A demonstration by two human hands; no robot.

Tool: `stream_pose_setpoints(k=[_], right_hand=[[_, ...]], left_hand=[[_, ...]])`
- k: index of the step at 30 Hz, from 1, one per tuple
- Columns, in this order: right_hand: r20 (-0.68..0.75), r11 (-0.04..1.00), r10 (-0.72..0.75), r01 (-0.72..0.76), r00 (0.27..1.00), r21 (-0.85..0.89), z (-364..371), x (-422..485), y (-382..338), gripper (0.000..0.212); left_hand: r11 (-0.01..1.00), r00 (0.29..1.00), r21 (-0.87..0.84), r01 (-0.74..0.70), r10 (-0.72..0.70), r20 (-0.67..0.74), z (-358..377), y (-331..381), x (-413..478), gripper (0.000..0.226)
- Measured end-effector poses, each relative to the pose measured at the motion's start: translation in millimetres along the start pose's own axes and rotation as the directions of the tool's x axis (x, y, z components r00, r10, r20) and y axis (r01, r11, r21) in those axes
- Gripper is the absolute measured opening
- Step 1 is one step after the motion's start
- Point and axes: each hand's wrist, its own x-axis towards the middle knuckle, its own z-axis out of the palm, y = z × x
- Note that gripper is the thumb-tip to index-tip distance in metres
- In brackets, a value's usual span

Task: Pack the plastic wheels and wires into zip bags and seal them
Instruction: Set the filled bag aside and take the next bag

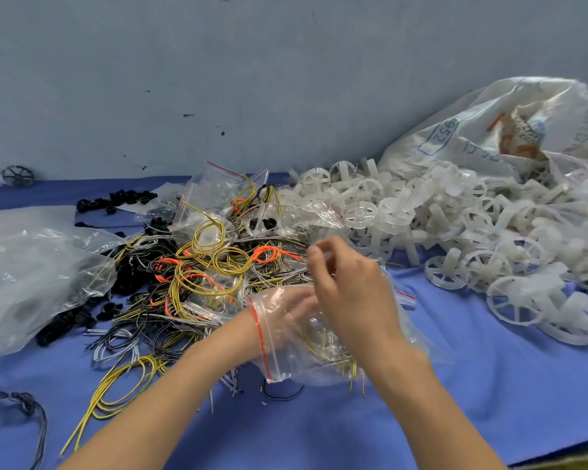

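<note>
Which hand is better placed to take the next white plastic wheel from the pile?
Probably the right. The right hand is outside the clear zip bag with the red strip, on the side of the pile of white spoked plastic wheels. The left hand is inside that bag.

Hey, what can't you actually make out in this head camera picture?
- Head view: left hand sits inside the zip bag; crinkled plastic hides its grip.
- Head view: right hand fingertips are motion-blurred; a pinch is unclear.
- Head view: white sack print is blurred and folded, unreadable.
</note>
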Motion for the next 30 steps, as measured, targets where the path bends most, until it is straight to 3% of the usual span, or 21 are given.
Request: stream_pose_setpoints(k=[2,5,9,13,17,23,26,30], right_hand=[[-0.027,0.998,-0.015,0.013,1.0,-0.06,0,4,14,0.021],[0.113,0.997,-0.003,0.011,0.994,-0.07,15,3,28,0.025],[0.169,0.999,-0.04,0.041,0.985,-0.003,40,-4,34,0.029],[0.183,0.982,-0.005,0.039,0.983,-0.185,52,-9,51,0.031],[0.148,0.939,-0.06,0.106,0.987,-0.326,49,-9,64,0.023],[0.232,0.899,-0.034,0.131,0.972,-0.417,27,1,83,0.018],[0.219,0.946,0.037,0.037,0.975,-0.323,24,7,82,0.022],[0.049,0.99,0.136,-0.138,0.989,0.03,33,30,70,0.021]], left_hand=[[0.99,0.997,-0.129,-0.053,0.044,-0.071,-11,-3,-2,0.022],[0.96,0.983,-0.281,0.008,-0.059,-0.173,-23,-17,-11,0.021],[0.805,0.954,-0.592,0.04,-0.207,-0.218,-18,-30,-14,0.035],[0.628,0.903,-0.777,-0.051,-0.303,-0.304,-20,-25,1,0.043],[0.71,0.871,-0.687,-0.154,-0.23,-0.434,-25,-22,15,0.045],[0.917,0.778,-0.338,-0.213,-0.05,-0.626,-26,-40,32,0.039],[0.954,0.762,-0.228,-0.197,0.003,-0.648,-20,-54,32,0.037],[0.947,0.759,-0.249,-0.203,-0.009,-0.651,-19,-59,33,0.036]])
